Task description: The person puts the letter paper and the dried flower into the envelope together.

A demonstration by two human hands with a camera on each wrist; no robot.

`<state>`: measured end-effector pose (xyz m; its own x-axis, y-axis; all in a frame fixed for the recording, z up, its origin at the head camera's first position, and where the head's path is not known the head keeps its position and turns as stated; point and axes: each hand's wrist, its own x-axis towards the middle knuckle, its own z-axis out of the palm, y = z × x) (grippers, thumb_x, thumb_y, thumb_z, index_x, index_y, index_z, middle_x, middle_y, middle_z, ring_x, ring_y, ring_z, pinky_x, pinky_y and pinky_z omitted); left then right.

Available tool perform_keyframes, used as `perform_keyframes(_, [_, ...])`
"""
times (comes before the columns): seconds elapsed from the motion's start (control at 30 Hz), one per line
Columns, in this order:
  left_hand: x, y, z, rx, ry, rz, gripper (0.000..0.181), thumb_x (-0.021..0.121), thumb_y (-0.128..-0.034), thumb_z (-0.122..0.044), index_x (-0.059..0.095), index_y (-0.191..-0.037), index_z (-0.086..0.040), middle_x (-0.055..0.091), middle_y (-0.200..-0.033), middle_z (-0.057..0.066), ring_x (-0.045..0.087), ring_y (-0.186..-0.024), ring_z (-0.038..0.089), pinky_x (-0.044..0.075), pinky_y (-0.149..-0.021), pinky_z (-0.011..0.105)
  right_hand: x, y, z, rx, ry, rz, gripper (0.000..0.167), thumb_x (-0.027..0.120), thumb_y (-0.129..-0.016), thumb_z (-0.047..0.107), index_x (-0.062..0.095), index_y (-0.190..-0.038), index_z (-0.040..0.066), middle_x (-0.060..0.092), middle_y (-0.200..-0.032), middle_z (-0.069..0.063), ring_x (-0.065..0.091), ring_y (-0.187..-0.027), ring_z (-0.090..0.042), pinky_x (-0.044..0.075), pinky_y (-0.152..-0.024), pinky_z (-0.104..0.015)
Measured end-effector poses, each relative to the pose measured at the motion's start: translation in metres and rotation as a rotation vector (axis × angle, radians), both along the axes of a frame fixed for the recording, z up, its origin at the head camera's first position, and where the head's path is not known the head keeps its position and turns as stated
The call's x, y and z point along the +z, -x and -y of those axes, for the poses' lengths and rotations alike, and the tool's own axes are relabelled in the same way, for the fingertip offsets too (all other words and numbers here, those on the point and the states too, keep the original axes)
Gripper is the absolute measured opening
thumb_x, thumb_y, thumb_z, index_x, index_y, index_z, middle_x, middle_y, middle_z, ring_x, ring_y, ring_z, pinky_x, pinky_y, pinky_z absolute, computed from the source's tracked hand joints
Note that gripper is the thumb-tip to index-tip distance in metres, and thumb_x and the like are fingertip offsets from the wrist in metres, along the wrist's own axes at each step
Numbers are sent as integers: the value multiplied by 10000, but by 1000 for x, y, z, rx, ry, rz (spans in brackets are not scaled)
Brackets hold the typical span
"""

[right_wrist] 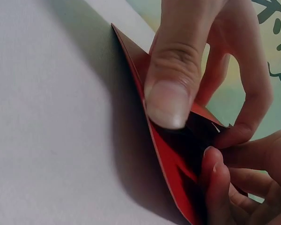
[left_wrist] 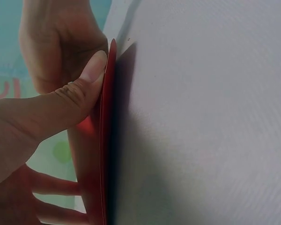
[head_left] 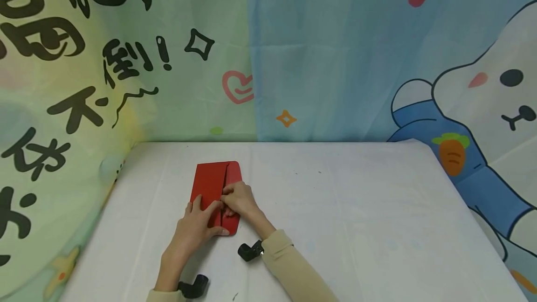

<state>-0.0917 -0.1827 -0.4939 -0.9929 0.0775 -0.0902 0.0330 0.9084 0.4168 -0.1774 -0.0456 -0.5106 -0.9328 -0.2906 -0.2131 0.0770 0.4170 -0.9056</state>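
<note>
A red paper envelope [head_left: 211,180] is held at the table's left-centre, its long flap [head_left: 234,175] folded out on the right. My left hand [head_left: 194,227] holds it from the near side. In the right wrist view the left thumb [right_wrist: 168,105] presses on the flap, and a bent left finger lies at the pocket's edge. My right hand [head_left: 242,201] is at the opening, its curled fingers [right_wrist: 218,187] gripping the envelope's edge there. The pocket's inside is dark, so its contents cannot be seen. In the left wrist view the envelope [left_wrist: 107,140] appears as a thin edge.
A white cloth covers the table [head_left: 356,209]. Behind it hangs a printed curtain [head_left: 319,59] with a cartoon bear. Black wrist cameras [head_left: 194,287] sit near both sleeves, low over the cloth.
</note>
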Motion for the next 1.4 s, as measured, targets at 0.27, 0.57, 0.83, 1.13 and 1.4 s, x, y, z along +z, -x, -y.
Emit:
perform_keyframes(0.27, [-1,-1,-5,-15,43,-10,713,890,-751,-455,629,-1371,-219,412,-1473,370,443,-1298,599,544,-836,693,3,1,-13,78,-22,-5,210,617,-968,22,744,-1122,-41,660,-597,-59,549,-396,-69,488,-416,-190])
perform_keyframes(0.57, [-4,-5,-8,-33,68,-53,829,892,-750,-458,560,-1456,-178,429,-1477,377,406,-1332,654,514,-901,716,4,-1,-33,45,-36,-14,260,545,-958,4,761,-1100,-25,671,-677,-66,535,-430,-91,465,-419,-194])
perform_keyframes(0.83, [-12,-8,-10,-45,138,-142,708,827,-837,-452,599,-1441,-161,459,-1445,370,420,-1317,626,483,-977,697,8,-14,-54,56,64,19,207,568,-1017,55,740,-1087,-37,700,-740,-122,572,-495,-112,518,-482,-217])
perform_keyframes(1.13, [-14,-10,-16,-12,176,-191,521,695,-963,-421,633,-1408,-156,488,-1406,375,434,-1289,627,472,-981,686,20,-28,-82,53,73,-53,222,561,-1007,39,733,-1130,-27,723,-816,-159,617,-537,-140,539,-537,-239])
perform_keyframes(1.4, [-9,-12,-11,7,116,-176,485,700,-973,-372,632,-1406,-166,487,-1417,341,456,-1268,560,490,-953,679,19,-36,-113,-12,16,-199,234,538,-1006,36,741,-1115,0,736,-841,-140,686,-648,-276,519,-599,-225])
